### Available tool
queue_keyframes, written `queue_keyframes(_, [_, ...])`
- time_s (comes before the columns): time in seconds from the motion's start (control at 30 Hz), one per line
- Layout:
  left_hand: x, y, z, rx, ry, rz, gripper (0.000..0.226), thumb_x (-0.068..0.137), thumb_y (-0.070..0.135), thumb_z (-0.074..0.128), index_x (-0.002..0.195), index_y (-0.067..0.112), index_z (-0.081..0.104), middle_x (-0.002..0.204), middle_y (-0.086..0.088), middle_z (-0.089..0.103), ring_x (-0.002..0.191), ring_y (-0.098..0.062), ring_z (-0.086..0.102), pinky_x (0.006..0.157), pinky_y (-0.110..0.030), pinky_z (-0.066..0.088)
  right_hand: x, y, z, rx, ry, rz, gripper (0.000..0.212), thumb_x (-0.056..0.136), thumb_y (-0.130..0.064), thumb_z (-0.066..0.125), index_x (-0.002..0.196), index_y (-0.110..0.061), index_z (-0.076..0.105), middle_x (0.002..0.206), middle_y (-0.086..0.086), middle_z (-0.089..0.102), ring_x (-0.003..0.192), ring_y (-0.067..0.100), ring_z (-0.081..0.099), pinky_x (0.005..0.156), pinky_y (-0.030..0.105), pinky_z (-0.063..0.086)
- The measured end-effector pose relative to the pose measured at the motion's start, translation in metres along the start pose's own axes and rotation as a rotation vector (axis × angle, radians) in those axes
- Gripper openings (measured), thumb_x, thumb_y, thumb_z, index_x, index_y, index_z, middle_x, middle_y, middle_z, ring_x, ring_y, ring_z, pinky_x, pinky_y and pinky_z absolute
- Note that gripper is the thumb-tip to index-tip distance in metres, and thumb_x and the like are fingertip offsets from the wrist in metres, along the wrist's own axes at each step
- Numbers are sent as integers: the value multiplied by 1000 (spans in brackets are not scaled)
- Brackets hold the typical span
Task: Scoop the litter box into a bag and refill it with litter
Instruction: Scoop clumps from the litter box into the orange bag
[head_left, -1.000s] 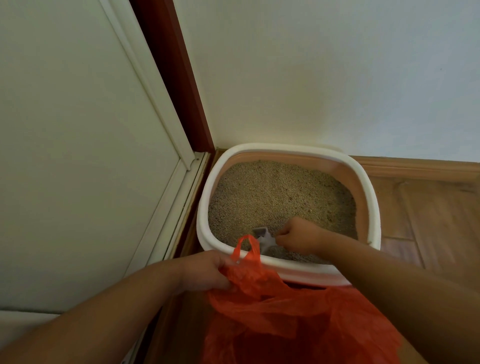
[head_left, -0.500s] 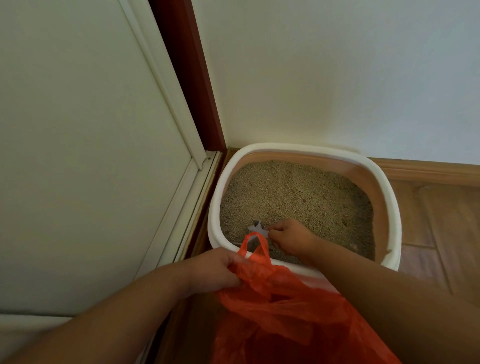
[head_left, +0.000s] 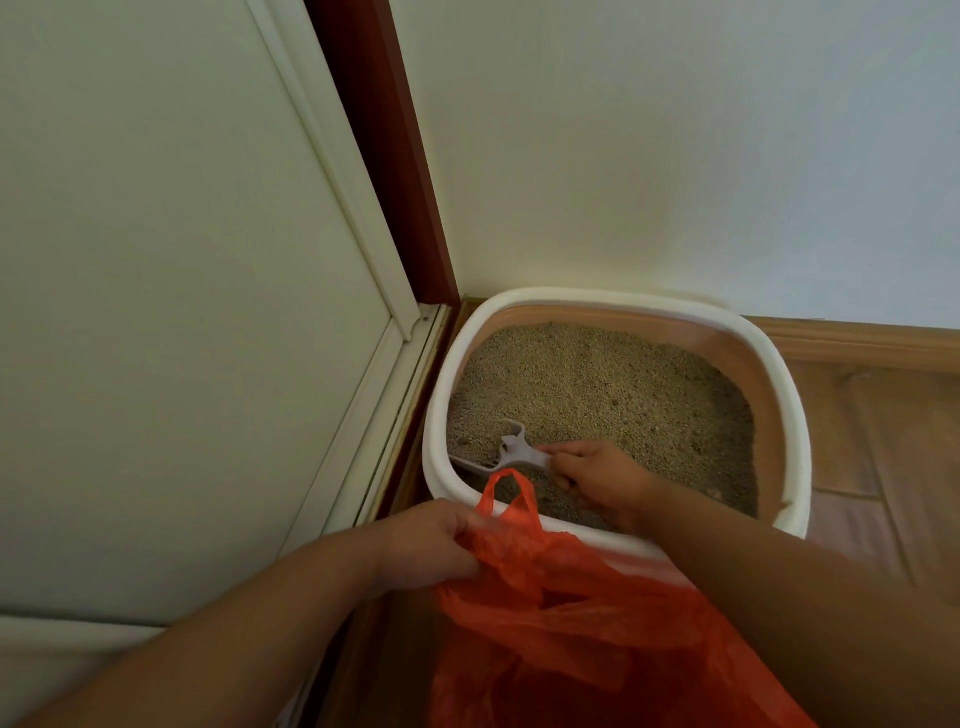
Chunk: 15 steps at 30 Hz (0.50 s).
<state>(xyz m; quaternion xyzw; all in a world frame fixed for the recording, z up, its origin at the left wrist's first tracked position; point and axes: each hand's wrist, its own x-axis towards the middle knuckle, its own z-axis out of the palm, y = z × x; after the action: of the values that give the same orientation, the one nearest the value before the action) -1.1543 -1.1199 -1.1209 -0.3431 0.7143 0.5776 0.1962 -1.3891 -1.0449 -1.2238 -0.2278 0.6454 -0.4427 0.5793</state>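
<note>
In the corner by the door frame, the white-rimmed litter box (head_left: 789, 415) is filled with tan litter (head_left: 597, 384). The grey scoop (head_left: 511, 454) is gripped by its handle in the right hand (head_left: 597, 480), fingers curled, and has been swung further left since half a second ago. The orange plastic bag (head_left: 571, 623) is pinched at its edge by the left hand (head_left: 426, 551).

Pale plain wall (head_left: 649, 145), cream panelled door (head_left: 156, 260), dark red door frame (head_left: 384, 156), wooden floor (head_left: 872, 441), wooden skirting (head_left: 857, 345)
</note>
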Motion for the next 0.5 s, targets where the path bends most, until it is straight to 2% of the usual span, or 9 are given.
queue_keyframes(0.13, [-1, 2, 1, 5, 14, -3, 43, 87, -6, 57, 114, 20, 77, 110, -5, 78, 104, -21, 74, 100, -41, 57, -10, -1, -12, 18, 37, -37, 31, 99, -6, 51, 115, -21, 72, 60, 2, 49, 46, 11, 32, 42, 23, 26])
queue_keyframes(0.2, [-1, 4, 2, -1, 15, -7, 44, 87, -7, 56, 114, 20, 78, 110, -5, 78, 104, -22, 74, 99, -41, 58, -16, -2, -21, 49, 68, -69, 30, 98, -6, 52, 113, -19, 75, 61, 3, 47, 48, 14, 30, 47, 26, 24])
queue_keyframes(0.3, [1, 8, 4, 12, 18, -16, 45, 86, -6, 57, 113, 22, 78, 108, -5, 79, 104, -22, 75, 99, -41, 58, -28, -7, -33, -7, 74, -102, 29, 98, -6, 52, 113, -15, 75, 61, 2, 51, 49, 13, 32, 47, 27, 28])
queue_keyframes(0.4, [2, 12, 7, 34, 22, -17, 42, 86, -6, 56, 110, 20, 79, 107, -5, 79, 103, -22, 75, 100, -42, 58, -39, -11, -43, -26, 107, -114, 32, 99, -6, 52, 121, -19, 72, 61, 2, 51, 47, 11, 36, 44, 23, 31])
queue_keyframes(0.5, [3, 17, 9, 62, 16, -20, 38, 87, -3, 58, 108, 22, 79, 106, -3, 79, 102, -20, 75, 99, -42, 58, -51, -13, -51, -77, 49, -109, 34, 99, -6, 52, 121, -23, 73, 62, 4, 51, 47, 12, 36, 43, 23, 31])
